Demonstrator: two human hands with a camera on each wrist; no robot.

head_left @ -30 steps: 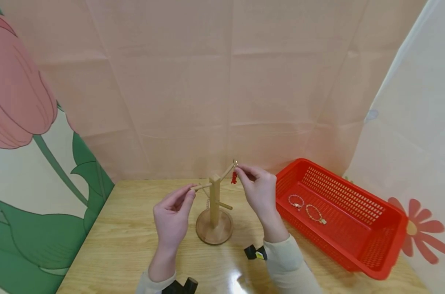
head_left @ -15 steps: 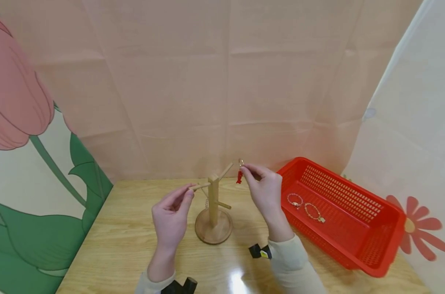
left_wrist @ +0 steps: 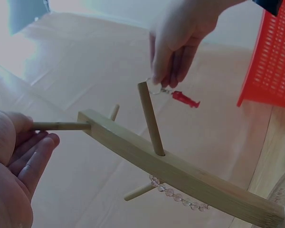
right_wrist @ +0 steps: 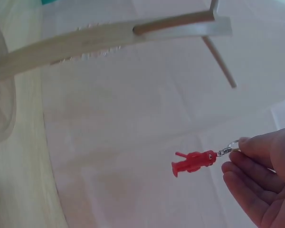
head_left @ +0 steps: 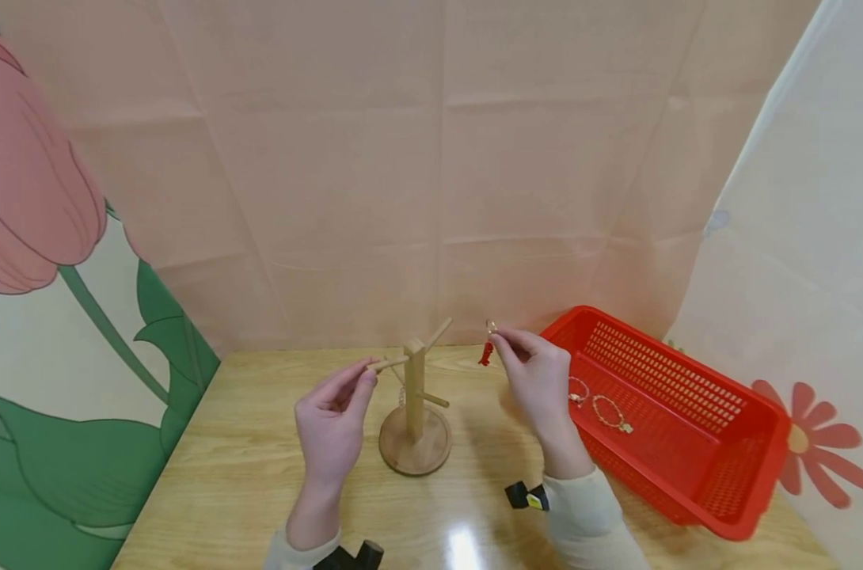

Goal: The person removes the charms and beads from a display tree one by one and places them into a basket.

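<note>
A wooden peg stand (head_left: 416,392) with a round base is upright on the table. My left hand (head_left: 333,423) pinches the end of its upper left peg (left_wrist: 61,126) between thumb and fingers. To the right of the stand, my right hand (head_left: 538,384) pinches the metal ring of a keychain (right_wrist: 194,161), and its red figure dangles from a short chain. In the head view the keychain is apart from the upper right peg (head_left: 439,333). A bracelet of clear pinkish beads (left_wrist: 178,197) hangs on a lower peg in the left wrist view.
A red plastic basket (head_left: 659,467) stands on the right of the table (head_left: 225,467), close to my right forearm. In it lie a pale bracelet (head_left: 578,389) and a gold-toned bracelet (head_left: 608,412). A cloth backdrop (head_left: 332,198) rises behind the table.
My right hand has drawn the keychain away from the upper right peg, to the right and slightly down, nearer the basket. My left hand keeps its pinch on the left peg.
</note>
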